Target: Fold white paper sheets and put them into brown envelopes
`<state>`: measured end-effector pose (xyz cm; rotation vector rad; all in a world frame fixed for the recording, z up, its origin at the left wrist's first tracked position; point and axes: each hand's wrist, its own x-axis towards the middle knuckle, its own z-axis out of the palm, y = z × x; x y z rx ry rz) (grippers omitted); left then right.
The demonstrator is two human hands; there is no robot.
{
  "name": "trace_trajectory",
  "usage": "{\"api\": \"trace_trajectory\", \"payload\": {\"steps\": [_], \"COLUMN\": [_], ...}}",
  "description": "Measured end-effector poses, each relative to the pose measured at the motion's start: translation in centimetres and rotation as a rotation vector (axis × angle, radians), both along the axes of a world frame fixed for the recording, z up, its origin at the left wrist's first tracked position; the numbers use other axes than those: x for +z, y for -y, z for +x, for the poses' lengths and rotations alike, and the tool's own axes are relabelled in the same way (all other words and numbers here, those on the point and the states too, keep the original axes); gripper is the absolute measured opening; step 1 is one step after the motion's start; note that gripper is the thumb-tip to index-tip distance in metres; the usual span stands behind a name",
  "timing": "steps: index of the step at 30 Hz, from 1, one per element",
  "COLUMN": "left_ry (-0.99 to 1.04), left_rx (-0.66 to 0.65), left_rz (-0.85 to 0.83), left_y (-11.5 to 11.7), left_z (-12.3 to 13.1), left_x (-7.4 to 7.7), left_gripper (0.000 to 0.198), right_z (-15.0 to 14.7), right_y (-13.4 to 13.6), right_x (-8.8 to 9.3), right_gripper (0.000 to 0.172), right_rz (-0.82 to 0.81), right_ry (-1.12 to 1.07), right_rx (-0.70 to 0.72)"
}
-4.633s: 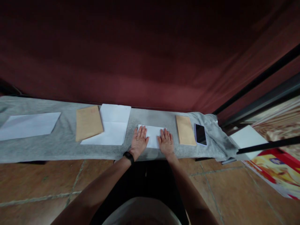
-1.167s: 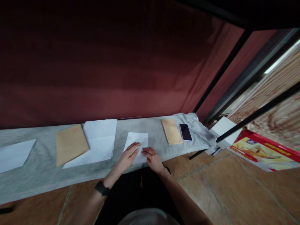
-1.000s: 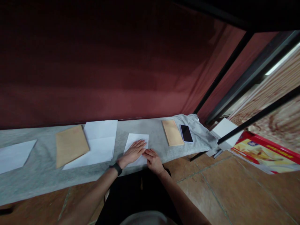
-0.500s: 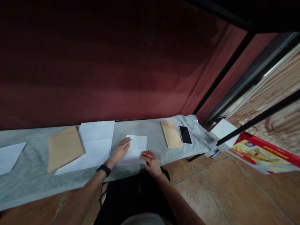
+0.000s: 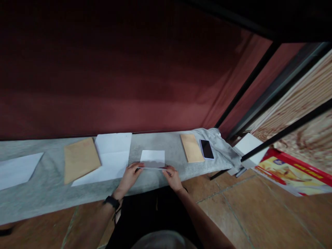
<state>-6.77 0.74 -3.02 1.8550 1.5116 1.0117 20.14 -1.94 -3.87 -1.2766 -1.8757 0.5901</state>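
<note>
A small folded white sheet (image 5: 152, 158) lies on the grey cloth (image 5: 155, 180) in front of me. Its near edge is lifted off the cloth. My left hand (image 5: 130, 177) pinches the near left corner of that edge. My right hand (image 5: 172, 176) pinches the near right corner. A black band sits on my left wrist (image 5: 112, 201).
Left of the sheet lie a larger white paper (image 5: 110, 157), a brown envelope (image 5: 81, 159) overlapping it, and another white sheet (image 5: 18, 169) at the far left. To the right are a second brown envelope (image 5: 192, 148), a phone (image 5: 206, 149), a white box (image 5: 248, 147) and a red printed poster (image 5: 290, 173) on the tiled floor.
Both hands were flat on the small sheet, pressing and smoothing it. They have since slid to its near corners and lifted the near edge, so the sheet looks shorter.
</note>
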Motion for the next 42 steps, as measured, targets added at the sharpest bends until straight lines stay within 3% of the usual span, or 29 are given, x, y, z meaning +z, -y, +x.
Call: {"api": "trace_trajectory", "payload": {"steps": [4,9,18,22,27,36,42], "left_ry": [-0.015,-0.039,-0.049,-0.065,-0.213,-0.484,-0.628], "left_rx": [0.045,0.141,0.287,0.321,0.372,0.382,0.324], "left_rz": [0.002,-0.046,-0.066,-0.063,-0.035,-0.039,0.006], "left_y": [0.7,1.9,1.3,1.2,1.5,1.2,1.3], "left_z": [0.3,0.5,1.5,2.2,3.0,3.8,3.9], "left_x": [-0.4,-0.2,0.0,0.0,0.5,1.2,1.3], "left_gripper": [0.034,0.034,0.031,0.042,0.049,0.042,0.038], "right_z": [0.7,0.4,-1.4,-1.9,-2.7,-3.2,-3.4], "right_y": [0.1,-0.8,-3.3,-3.3,-3.3,-3.4,-3.2], "right_x": [0.0,0.6,1.0,0.4,-0.1,0.4,0.7], "right_gripper": [0.029,0.021,0.015,0.035,0.048,0.047,0.048], "right_rz": [-0.027,-0.022,-0.075,-0.076,-0.056,-0.089,0.03], "right_ry": [0.019,0.07,0.271,0.281,0.285,0.395,0.4], "right_rx": [-0.069,-0.097,-0.179,-0.224,-0.277,-0.286,-0.297]}}
